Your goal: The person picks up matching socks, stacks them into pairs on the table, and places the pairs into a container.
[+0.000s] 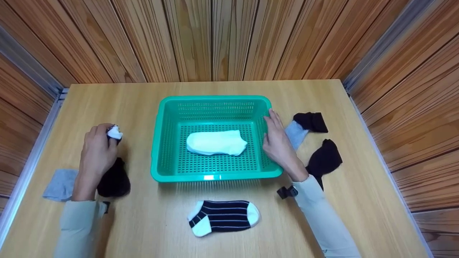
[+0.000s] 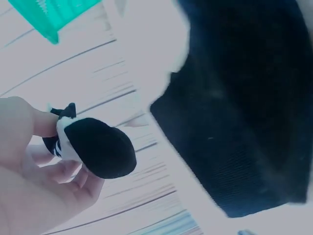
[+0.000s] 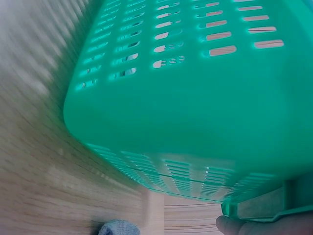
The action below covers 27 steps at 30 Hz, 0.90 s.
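At the left, my left hand (image 1: 96, 152) grips a bunched black-and-white sock (image 2: 100, 147), its white part poking out past the fingers in the head view. My right hand (image 1: 278, 143) holds the right rim of a green plastic basket (image 1: 215, 177), which shows close up from its outer side in the right wrist view. Inside the basket lies a flat white sock (image 1: 215, 142). Below my left hand, a black sock (image 1: 114, 179) rests on the table, partly behind the wrist. A grey sock (image 1: 61, 184) lies left of that wrist.
In front of the basket a black-and-white striped sock (image 1: 227, 216) lies flat. Right of the basket are a grey sock (image 1: 296, 134), a black sock (image 1: 312, 122) and another black sock (image 1: 325, 157) beside my right forearm. Wood-panelled walls (image 1: 229, 39) border the table (image 1: 143, 222).
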Available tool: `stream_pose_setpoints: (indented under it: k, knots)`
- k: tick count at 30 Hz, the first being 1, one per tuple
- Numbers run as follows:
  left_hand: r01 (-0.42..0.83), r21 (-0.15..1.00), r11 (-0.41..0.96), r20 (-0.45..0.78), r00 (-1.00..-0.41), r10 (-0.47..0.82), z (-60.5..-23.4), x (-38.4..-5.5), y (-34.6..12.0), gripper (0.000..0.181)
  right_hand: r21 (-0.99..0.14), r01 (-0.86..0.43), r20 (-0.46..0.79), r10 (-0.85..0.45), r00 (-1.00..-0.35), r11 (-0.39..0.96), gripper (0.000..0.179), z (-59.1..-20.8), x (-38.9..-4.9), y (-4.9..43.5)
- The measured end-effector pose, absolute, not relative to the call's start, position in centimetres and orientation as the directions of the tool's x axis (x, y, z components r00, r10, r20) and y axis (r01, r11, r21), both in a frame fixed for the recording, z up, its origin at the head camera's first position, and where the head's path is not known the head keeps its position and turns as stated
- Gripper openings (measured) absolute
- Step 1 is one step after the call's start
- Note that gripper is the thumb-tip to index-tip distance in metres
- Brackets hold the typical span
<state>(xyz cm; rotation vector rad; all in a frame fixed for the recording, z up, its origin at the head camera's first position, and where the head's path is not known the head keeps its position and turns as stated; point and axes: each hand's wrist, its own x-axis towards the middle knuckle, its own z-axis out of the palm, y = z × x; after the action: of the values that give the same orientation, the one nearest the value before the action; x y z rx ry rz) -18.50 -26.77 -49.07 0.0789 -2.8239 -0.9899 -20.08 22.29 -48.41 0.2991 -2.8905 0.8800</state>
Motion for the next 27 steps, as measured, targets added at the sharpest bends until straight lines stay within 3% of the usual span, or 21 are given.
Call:
stream_pose_setpoints:
  k: [11,21,27]
  knots:
    - [0.152,0.619,0.771,0.242,-0.970,-0.003,-47.0,-15.2,-24.4,0.039,-0.550,-0.223,0.166,-0.156,-0.974,0.805,0.056,-48.5,-20.1,22.3]
    - [0.227,0.624,0.747,0.258,-0.963,0.076,-45.2,-12.9,-22.6,0.039,-0.552,-0.220,0.165,-0.153,-0.974,0.804,0.056,-48.4,-20.1,22.3]
    - [0.206,0.633,0.746,0.197,-0.975,0.102,-44.7,-10.9,-21.8,0.040,-0.554,-0.212,0.149,-0.154,-0.977,0.805,0.056,-48.4,-20.1,22.3]
